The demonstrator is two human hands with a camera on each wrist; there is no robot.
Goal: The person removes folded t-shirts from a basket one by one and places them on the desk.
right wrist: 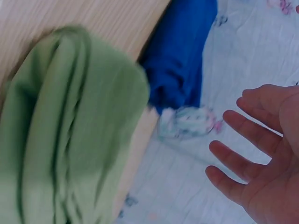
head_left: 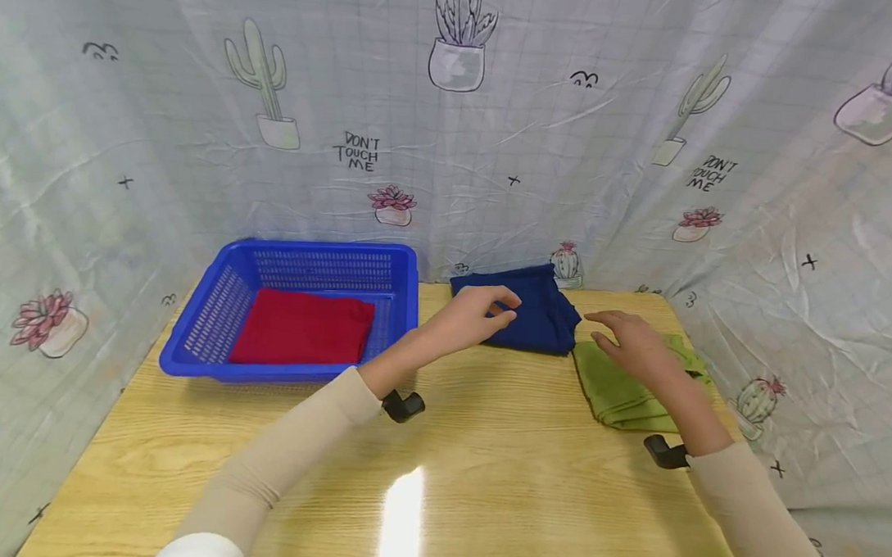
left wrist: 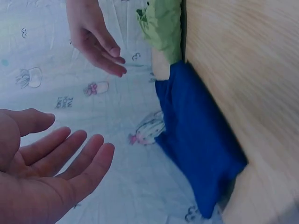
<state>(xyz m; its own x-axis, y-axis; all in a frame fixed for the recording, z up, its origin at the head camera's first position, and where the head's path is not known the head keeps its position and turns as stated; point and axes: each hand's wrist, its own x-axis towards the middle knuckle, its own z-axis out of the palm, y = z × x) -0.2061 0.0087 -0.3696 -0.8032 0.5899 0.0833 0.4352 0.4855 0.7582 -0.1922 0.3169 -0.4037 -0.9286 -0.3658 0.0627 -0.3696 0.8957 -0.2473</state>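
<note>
A folded dark blue cloth [head_left: 529, 310] lies at the back of the table. My left hand [head_left: 476, 316] hovers over its left side, fingers loosely bent and holding nothing; in the left wrist view that hand [left wrist: 56, 172] is apart from the blue cloth [left wrist: 198, 130]. On the right, a folded green cloth [head_left: 612, 391] lies on the tabletop, partly hidden by my right hand [head_left: 631, 342]. The right wrist view has the right hand [right wrist: 261, 144] with spread fingers, touching neither the green cloth [right wrist: 103, 112] nor the blue one.
A blue plastic basket [head_left: 288, 373] with perforated sides stands at the back left, a folded red cloth [head_left: 304, 327] inside it. The wooden table [head_left: 484, 460] is enclosed by a printed curtain [head_left: 308, 200] behind and at both sides.
</note>
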